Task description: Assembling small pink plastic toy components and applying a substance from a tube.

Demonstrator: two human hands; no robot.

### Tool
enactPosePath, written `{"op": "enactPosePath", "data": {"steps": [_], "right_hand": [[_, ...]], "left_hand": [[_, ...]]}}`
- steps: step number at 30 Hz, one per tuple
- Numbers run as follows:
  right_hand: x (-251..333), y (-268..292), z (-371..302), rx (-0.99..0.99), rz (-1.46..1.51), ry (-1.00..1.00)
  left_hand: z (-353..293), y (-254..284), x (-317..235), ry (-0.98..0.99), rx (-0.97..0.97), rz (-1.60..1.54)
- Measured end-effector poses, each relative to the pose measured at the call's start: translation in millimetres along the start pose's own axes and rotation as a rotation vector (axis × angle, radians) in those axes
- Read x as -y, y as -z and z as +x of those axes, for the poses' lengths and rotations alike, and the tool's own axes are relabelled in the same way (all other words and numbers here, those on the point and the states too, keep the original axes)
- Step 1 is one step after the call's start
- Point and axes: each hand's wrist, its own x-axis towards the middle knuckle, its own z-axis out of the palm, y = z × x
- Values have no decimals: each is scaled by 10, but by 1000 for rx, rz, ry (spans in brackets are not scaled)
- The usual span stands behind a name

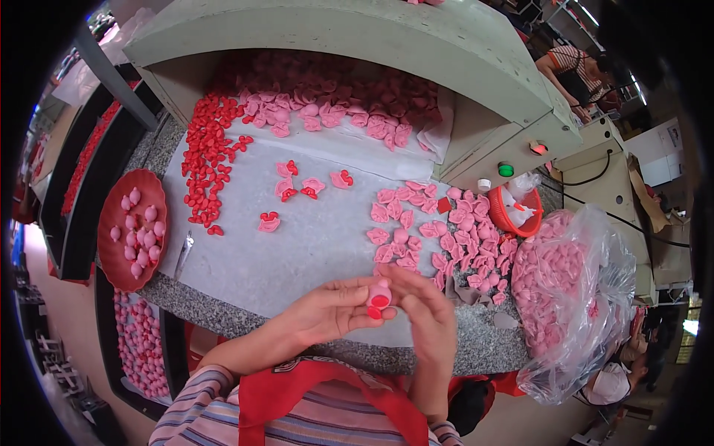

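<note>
Speckled grey stone forms the desk (223, 316), and most of its top is covered by a pale translucent sheet (297, 245). At the back stands a large beige machine housing (416, 44) with an open recess; a green button (506, 169) and a red one (538, 148) sit on its angled front panel. Inside the recess and spilling forward lies a heap of pink moulded pieces (335, 104), with a band of small red pieces (208, 149) running down its left edge. A few joined pink-and-red pieces (297, 186) lie scattered mid-sheet. More loose pink pieces (431, 238) spread to the right, beside a small red basket (520, 212) and a clear plastic bag (573, 297) stuffed with pink parts. At the left edge a round red dish (132, 229) holds pale pink pieces, and dark trays (89, 163) of red and pink parts stand beyond and below the desk.

Near the front edge, the left hand (327, 308) and the right hand (428, 316) meet around one small pink piece with a red insert (379, 297). The left hand's fingers are pinched on it from below, while the right hand's fingertips press against its right side. Another person works in the far upper right background.
</note>
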Motion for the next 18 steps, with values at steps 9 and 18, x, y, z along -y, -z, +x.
{"op": "enactPosePath", "data": {"steps": [9,18], "right_hand": [[-451,884,-355,-860,-1390,269],[-63,428,-537,-764,-620,335]], "left_hand": [[47,-23,59,17,-34,-234],[-118,-132,137,17,-58,-166]]}}
